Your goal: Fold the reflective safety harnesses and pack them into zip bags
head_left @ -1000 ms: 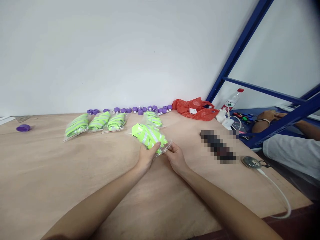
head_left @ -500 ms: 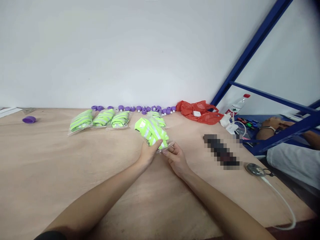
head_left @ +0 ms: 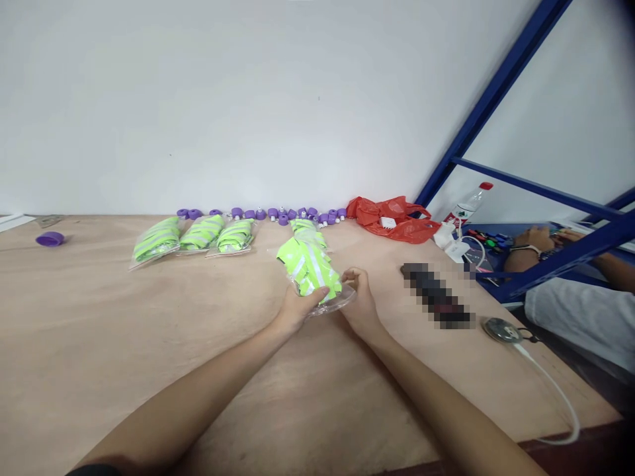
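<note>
Above the middle of the table I hold a clear plastic bag with a folded neon-yellow reflective vest (head_left: pixel 311 268) inside. My left hand (head_left: pixel 300 307) grips its lower left side, thumb lying on top. At the bag's lower right edge is my right hand (head_left: pixel 361 301), its fingers curled and apart, partly behind the clear plastic; no firm grip shows there. Just behind the held bag lies another bagged vest (head_left: pixel 306 228), partly covered by it. Further left, three more bagged vests, one a bagged vest (head_left: pixel 157 239), lie in a row.
Several purple caps (head_left: pixel 282 217) line the wall. A red plastic bag (head_left: pixel 397 225) with a white charger lies right of them. A pixelated dark object (head_left: pixel 436 297) and a round device (head_left: pixel 502 329) with a white cable lie at right. Another person's hands (head_left: pixel 533 244) show beyond the blue frame (head_left: pixel 496 86).
The held bag has shifted slightly right and toward me. My right hand's fingers have loosened from the bag's lower edge and moved right. The view has turned slightly.
</note>
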Available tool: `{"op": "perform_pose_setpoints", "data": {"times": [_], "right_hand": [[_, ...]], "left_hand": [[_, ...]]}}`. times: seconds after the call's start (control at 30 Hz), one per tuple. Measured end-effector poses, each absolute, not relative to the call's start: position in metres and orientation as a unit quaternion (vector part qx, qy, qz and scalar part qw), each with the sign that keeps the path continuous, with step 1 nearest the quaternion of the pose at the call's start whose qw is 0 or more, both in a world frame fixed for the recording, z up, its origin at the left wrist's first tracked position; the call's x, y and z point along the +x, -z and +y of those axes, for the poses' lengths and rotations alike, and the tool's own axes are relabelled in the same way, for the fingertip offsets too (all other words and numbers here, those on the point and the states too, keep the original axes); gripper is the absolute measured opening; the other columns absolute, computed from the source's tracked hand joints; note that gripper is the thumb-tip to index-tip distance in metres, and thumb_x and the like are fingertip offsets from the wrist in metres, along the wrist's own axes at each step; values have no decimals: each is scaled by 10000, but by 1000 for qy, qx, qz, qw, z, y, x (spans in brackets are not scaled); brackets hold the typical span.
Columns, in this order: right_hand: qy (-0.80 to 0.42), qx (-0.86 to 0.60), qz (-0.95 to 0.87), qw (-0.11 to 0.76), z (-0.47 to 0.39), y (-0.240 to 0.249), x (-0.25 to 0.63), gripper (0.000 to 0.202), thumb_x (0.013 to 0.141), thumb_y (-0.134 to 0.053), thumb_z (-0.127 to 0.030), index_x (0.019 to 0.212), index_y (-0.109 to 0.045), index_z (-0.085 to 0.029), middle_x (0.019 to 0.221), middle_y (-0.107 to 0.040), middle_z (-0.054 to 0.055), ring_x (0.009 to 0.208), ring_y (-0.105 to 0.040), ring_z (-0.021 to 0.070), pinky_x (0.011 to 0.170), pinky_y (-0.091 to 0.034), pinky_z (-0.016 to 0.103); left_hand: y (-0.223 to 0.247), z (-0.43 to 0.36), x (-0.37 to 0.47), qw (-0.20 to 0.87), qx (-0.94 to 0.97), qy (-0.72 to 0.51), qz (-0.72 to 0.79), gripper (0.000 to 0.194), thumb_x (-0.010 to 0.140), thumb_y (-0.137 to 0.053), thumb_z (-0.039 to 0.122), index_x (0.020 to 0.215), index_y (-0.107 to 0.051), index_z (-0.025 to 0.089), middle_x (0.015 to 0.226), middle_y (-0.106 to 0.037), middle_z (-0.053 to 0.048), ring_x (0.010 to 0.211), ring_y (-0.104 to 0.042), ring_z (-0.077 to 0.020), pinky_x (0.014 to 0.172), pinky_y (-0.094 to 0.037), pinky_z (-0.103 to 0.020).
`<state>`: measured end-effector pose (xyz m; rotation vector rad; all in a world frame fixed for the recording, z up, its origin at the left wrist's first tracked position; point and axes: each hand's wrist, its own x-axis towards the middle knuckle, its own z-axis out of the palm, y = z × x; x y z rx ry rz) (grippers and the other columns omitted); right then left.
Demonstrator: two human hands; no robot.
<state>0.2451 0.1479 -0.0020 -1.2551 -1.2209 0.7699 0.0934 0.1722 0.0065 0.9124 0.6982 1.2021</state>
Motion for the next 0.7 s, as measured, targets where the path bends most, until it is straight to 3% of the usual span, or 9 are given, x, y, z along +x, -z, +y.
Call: {"op": "perform_pose_setpoints", "data": {"times": [0.07, 0.17, 0.37, 0.53, 0.7], "right_hand": [[-305, -514, -576, 558, 150, 1, 251, 647, 647, -830, -263, 1210, -511, -274, 1175, -601, 40, 850, -613, 182, 697, -514, 297], [-288, -498, -625, 528, 150, 0, 254, 572, 723, -786, -275, 1246, -557, -280, 1232, -623, 62, 948, -640, 224, 797, -518, 342], [-280, -525, -610, 523, 142, 2, 250, 522, 703, -784, -280, 1188, -593, -255, 1041, -713, 40, 854, -665, 228, 735, -522, 326], [-262, -525, -610, 533, 138, -6, 245, 272, 695, -763, -310, 902, -626, -198, 813, -696, 0, 710, -615, 175, 645, -489, 269], [-255, -540, -594, 539, 136, -11, 243, 255, 679, -764, -339, 733, -559, -196, 659, -615, -42, 610, -537, 132, 565, -430, 227]], "left_hand": [[-6, 171, 93, 693, 411, -517, 290, 563, 617, -892, 345, 1106, -683, 159, 1126, -735, -120, 1043, -687, -312, 933, -535, -436], [-4, 169, 94, 703, 414, -505, 282, 543, 610, -899, 331, 1084, -694, 165, 1114, -736, -113, 1031, -687, -300, 939, -526, -428], [-2, 165, 94, 718, 407, -481, 296, 521, 580, -913, 336, 1023, -711, 150, 1061, -744, -110, 978, -691, -283, 916, -522, -407], [-3, 163, 94, 712, 432, -463, 304, 580, 551, -927, 370, 1031, -707, 129, 1039, -750, -108, 945, -695, -282, 893, -523, -394], [-1, 164, 93, 714, 457, -450, 280, 609, 583, -912, 402, 1079, -694, 123, 1108, -737, -126, 1013, -687, -299, 934, -515, -413]]}}
